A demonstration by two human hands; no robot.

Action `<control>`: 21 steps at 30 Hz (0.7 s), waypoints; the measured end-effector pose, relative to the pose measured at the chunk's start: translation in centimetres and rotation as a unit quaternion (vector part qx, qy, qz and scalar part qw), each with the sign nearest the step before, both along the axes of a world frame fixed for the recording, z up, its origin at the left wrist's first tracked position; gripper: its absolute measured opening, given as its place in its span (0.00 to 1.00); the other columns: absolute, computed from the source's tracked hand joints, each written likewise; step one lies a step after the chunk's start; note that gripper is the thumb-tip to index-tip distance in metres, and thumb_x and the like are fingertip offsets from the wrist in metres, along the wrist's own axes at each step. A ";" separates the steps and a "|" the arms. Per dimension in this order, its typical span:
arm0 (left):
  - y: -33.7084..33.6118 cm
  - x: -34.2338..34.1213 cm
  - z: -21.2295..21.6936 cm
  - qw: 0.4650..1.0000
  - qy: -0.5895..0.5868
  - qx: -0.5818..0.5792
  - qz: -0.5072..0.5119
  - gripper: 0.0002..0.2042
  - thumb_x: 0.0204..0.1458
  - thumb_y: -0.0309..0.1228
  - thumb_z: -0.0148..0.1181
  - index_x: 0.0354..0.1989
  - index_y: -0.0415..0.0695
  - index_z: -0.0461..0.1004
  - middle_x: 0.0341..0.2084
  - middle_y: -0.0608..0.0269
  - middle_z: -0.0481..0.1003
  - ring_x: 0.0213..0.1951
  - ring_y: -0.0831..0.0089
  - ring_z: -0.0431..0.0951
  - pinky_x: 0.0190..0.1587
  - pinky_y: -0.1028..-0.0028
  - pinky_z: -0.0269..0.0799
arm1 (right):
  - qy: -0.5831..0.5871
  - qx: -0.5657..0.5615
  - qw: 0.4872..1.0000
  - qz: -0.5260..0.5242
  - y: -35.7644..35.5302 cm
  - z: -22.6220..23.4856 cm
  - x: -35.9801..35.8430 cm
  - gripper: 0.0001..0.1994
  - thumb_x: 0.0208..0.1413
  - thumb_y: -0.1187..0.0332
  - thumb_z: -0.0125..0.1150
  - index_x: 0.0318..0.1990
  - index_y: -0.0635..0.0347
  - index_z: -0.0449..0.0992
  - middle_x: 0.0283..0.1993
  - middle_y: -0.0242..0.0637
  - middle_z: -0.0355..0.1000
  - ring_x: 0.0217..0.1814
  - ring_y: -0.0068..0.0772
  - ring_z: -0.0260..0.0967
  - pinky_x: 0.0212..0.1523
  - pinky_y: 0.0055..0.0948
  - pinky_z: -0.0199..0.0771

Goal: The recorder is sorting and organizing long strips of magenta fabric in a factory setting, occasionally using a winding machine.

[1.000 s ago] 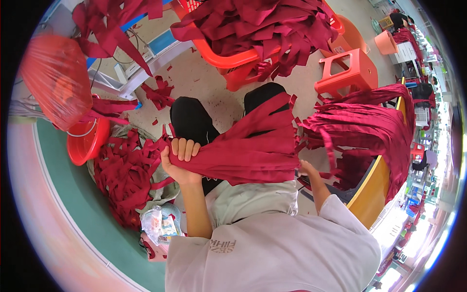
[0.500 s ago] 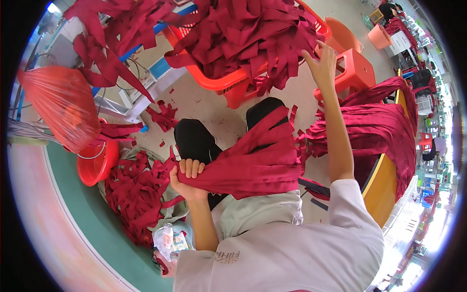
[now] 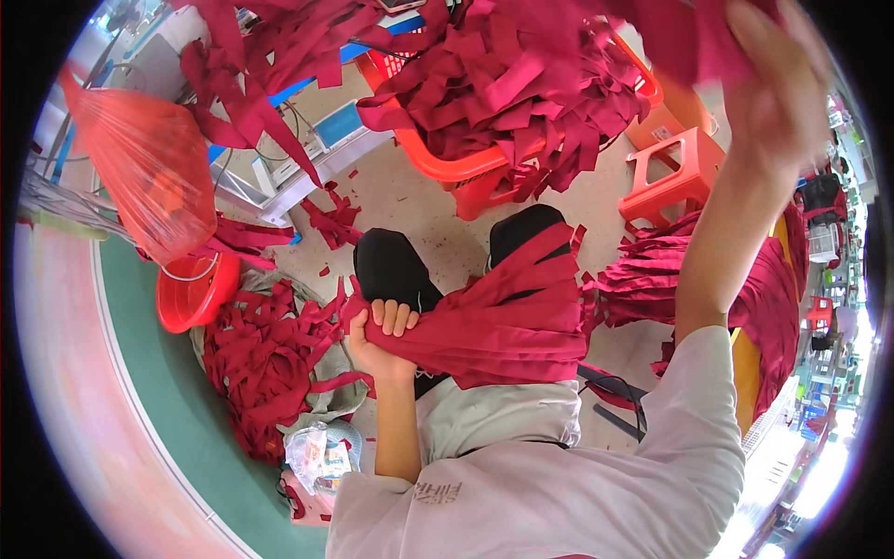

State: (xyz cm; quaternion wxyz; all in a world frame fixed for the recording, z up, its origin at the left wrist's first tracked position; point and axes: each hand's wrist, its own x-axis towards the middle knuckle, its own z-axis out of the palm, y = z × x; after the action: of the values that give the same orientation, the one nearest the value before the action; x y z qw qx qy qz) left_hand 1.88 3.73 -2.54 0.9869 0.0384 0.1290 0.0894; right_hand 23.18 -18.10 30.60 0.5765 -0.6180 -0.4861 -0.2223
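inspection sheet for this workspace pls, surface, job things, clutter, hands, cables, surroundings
surface: bare floor strewn with red scraps.
job's things: bundle of red strips across the lap; orange basket heaped with red strips.
clutter: pile of strips at left, red bowl, orange plastic bag, orange stool.
hands: left hand in a closed grip on the bundle's end; right hand raised and blurred, red strips at it.
cables: wires by the white frame.
surroundings: more red fabric at right.
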 end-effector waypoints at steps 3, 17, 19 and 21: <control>-0.2 -0.1 0.5 1.000 -0.012 0.014 -0.012 0.13 0.55 0.39 0.47 0.22 0.47 0.60 0.16 0.69 0.57 0.21 0.76 0.57 0.34 0.73 0.58 | 0.004 -0.090 0.970 0.224 2.7 -3.5 -1.4 0.03 0.45 0.76 0.58 0.26 0.62 0.70 0.45 0.54 0.74 0.40 0.39 0.75 0.38 0.35 0.73; -1.3 -1.3 -0.6 0.987 -0.148 0.061 -0.025 0.25 0.53 0.53 0.59 0.50 0.46 0.68 0.19 0.72 0.58 0.24 0.76 0.57 0.33 0.73 0.56 | 0.501 -0.461 0.721 0.125 -6.7 -24.6 -11.8 0.17 0.47 0.76 0.59 0.17 0.64 0.54 0.16 0.33 0.46 0.18 0.18 0.45 0.20 0.30 0.47; -1.0 -0.9 -0.5 0.991 -0.123 0.050 -0.005 0.15 0.57 0.46 0.53 0.39 0.46 0.69 0.18 0.71 0.57 0.22 0.76 0.56 0.33 0.73 0.56 | 0.531 -0.509 0.673 0.083 -10.8 -27.6 -12.3 0.17 0.48 0.74 0.60 0.17 0.65 0.55 0.16 0.32 0.45 0.20 0.14 0.45 0.20 0.29 0.47; -1.0 -0.5 -0.7 0.996 -0.079 0.029 0.011 0.12 0.58 0.41 0.52 0.36 0.45 0.69 0.18 0.70 0.58 0.22 0.76 0.57 0.33 0.73 0.57 | 0.521 -0.548 0.652 0.054 -13.2 -28.8 -12.8 0.18 0.49 0.73 0.60 0.17 0.65 0.56 0.16 0.30 0.46 0.20 0.14 0.46 0.20 0.29 0.47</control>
State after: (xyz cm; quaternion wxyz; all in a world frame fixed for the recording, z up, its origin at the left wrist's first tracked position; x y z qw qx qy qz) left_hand 1.34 2.76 -3.28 0.9914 0.0587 0.0483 0.1067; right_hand 10.36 -31.30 1.83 0.3023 -0.8082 -0.1715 0.4753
